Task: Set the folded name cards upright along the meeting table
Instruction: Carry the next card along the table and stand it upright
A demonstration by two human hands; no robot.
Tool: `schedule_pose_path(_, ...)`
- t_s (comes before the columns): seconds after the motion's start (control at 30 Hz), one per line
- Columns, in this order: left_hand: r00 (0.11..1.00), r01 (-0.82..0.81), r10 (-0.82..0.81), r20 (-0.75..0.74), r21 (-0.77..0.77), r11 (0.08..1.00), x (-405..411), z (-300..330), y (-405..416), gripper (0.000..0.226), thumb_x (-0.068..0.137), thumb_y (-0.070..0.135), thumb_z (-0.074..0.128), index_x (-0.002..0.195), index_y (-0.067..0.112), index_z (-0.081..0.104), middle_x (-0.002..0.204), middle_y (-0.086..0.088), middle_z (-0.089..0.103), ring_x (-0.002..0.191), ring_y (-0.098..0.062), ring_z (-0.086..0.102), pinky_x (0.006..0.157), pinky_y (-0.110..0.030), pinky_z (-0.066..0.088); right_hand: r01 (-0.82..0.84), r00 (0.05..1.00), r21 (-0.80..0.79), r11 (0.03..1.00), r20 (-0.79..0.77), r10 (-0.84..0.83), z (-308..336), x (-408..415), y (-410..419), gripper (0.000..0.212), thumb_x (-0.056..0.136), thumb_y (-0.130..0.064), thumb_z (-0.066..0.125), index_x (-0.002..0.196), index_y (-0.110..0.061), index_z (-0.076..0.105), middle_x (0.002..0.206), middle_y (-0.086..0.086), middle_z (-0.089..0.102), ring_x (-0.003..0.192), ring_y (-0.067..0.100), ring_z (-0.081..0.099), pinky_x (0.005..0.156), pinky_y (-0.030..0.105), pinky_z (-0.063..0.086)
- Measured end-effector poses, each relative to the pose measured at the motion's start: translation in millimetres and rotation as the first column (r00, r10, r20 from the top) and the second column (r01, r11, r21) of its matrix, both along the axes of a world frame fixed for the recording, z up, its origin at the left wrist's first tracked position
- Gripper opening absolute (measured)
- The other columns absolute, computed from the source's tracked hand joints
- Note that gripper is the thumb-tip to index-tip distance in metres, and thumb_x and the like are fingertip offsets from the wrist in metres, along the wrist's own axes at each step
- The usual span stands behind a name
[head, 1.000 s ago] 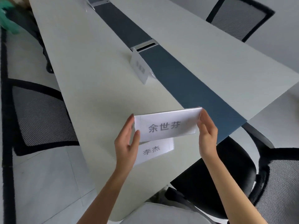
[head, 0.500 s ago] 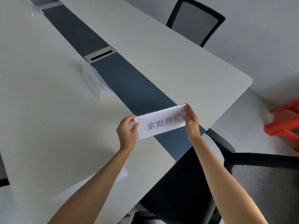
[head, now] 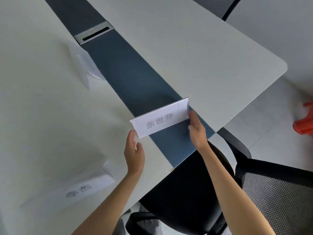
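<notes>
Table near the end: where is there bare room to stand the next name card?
Bare white top lies between the standing card and the flat card. The far side beyond the blue strip looks bare too. It is crowded where the left hand and right hand flank the card.

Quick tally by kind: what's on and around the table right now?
Name cards: 3 (one at the hands, one standing, one lying flat)
Cable ports: 1
Mesh chairs: 2 (near, far)
Red stools: 1
Total: 7
</notes>
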State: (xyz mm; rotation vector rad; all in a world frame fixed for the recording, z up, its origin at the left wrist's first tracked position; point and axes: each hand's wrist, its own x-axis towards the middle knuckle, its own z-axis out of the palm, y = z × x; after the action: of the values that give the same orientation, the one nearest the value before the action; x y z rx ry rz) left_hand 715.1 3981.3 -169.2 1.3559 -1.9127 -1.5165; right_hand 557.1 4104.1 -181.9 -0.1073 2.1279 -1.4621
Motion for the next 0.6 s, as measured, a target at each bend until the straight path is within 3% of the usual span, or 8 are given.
schedule_pose_path(0.1,0.999,0.052,-0.051,-0.014,0.107,0.993,-1,-6,15,0.065,0.084,-0.009,0.032,0.142,0.017,0.024,0.152,-0.004,0.027,0.140,-0.018,0.028,0.117,-0.037,0.023,-0.029,0.999,-0.013,0.999,0.014,0.030,-8,-5,-2,0.071,0.077,0.009,0.025,0.141,-0.022,0.032,0.138,-0.006,0.044,0.137,0.018,0.033,0.110,0.023,0.024)
schedule_pose_path(0.2,1.000,0.023,-0.021,-0.019,0.134,0.991,-19,-6,7,0.066,0.084,-0.008,0.034,0.143,0.019,0.021,0.153,-0.002,0.025,0.140,-0.016,0.025,0.117,-0.039,0.021,-0.029,1.000,-0.010,1.000,0.008,0.029,-6,-22,-17,0.073,0.077,0.011,0.024,0.139,-0.026,0.033,0.142,0.013,0.044,0.132,0.033,0.034,0.110,0.038,0.029)
schedule_pose_path(0.3,0.999,0.012,-0.008,-0.035,0.119,0.993,-40,-8,-13,0.065,0.085,-0.006,0.035,0.143,0.020,0.020,0.154,-0.001,0.023,0.141,-0.018,0.024,0.117,-0.040,0.022,-0.081,0.995,-0.016,0.997,-0.051,0.081,-4,-44,-37,0.072,0.076,0.012,0.024,0.139,-0.022,0.035,0.142,0.003,0.043,0.134,0.021,0.037,0.106,0.019,0.026)
schedule_pose_path(0.37,0.999,0.007,-0.003,-0.039,0.107,0.994,-53,-10,-29,0.064,0.087,-0.004,0.036,0.143,0.021,0.020,0.154,-0.001,0.024,0.141,-0.018,0.024,0.116,-0.039,0.025,-0.117,0.990,0.007,0.993,-0.077,0.118,-5,-59,-53,0.072,0.076,0.011,0.025,0.139,-0.022,0.035,0.138,-0.007,0.043,0.130,0.012,0.039,0.101,0.013,0.027)
schedule_pose_path(0.5,0.995,-0.039,0.048,-0.089,0.110,0.993,-78,-13,-60,0.064,0.086,-0.005,0.036,0.142,0.022,0.023,0.151,-0.001,0.030,0.139,-0.020,0.029,0.114,-0.038,0.028,-0.149,0.981,-0.002,0.989,-0.122,0.148,-8,-89,-90,0.067,0.077,0.013,0.027,0.138,-0.014,0.037,0.143,0.003,0.041,0.133,0.019,0.037,0.112,0.029,0.028)
schedule_pose_path(0.6,0.991,-0.079,0.091,-0.100,0.123,0.989,-94,-14,-83,0.065,0.085,-0.006,0.035,0.142,0.021,0.024,0.151,0.000,0.031,0.138,-0.019,0.031,0.114,-0.041,0.028,-0.146,0.987,0.001,0.989,-0.067,0.146,-6,-112,-119,0.062,0.082,0.011,0.024,0.137,-0.013,0.038,0.144,0.005,0.041,0.132,0.018,0.040,0.111,0.027,0.028)
